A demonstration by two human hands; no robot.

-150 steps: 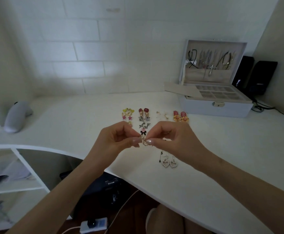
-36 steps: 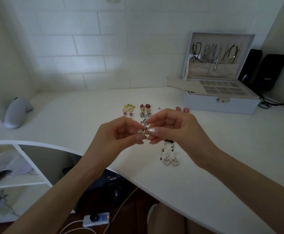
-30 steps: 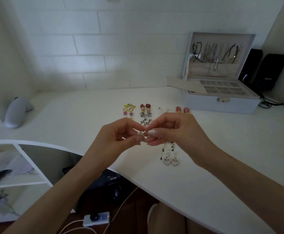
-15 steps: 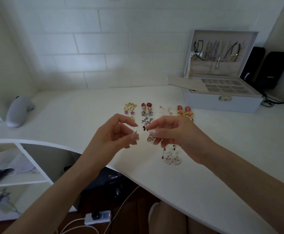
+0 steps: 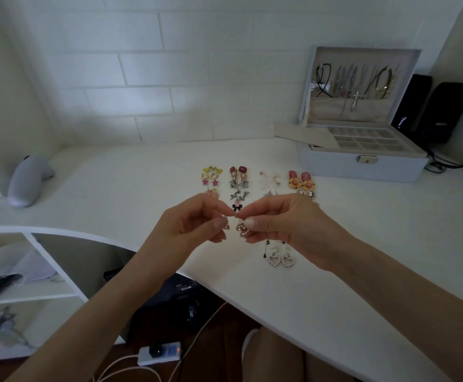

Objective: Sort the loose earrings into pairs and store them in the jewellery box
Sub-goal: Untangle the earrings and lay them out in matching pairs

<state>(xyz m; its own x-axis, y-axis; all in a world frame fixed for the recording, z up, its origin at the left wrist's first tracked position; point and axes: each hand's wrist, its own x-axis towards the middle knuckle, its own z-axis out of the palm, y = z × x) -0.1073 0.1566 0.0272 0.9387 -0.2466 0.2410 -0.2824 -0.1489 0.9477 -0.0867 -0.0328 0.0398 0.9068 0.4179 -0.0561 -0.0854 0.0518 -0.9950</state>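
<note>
Head view, seen from my remote station. My left hand [image 5: 194, 224] is raised over the front edge of the white desk [image 5: 376, 244], thumb and forefinger closed in a narrow pinch on a small beaded piece [image 5: 226, 226], with the other fingers curled beneath. My right hand [image 5: 285, 224] faces it at the same height and pinches a pearl-studded earring [image 5: 242, 229] that hangs below the thumbnail. The two sets of fingertips nearly meet, and I cannot tell whether the two held pieces touch each other. Behind the hands, loose earrings lie on the desk in columns: a yellow-and-pink column [image 5: 210, 177] on the left, a red-and-grey column [image 5: 238, 179] next to it, a pale pair [image 5: 270, 179], and a pink-and-orange round pair [image 5: 299, 181] on the right. A black bow earring [image 5: 237, 207] lies just behind the meeting fingertips. A pearl heart pair [image 5: 280, 261] lies side by side near the desk edge, below my right hand. The jewellery box [image 5: 362, 168] stands at the far right of the desk with its lid upright, necklaces hanging inside the lid, and a tray of small compartments exposed; it is well apart from both hands. Two black speakers [image 5: 439, 111] stand beside the box against the wall. A grey rounded object [image 5: 28, 180] rests at the far left. A power strip [image 5: 160, 352] lies on the floor under the desk.
</note>
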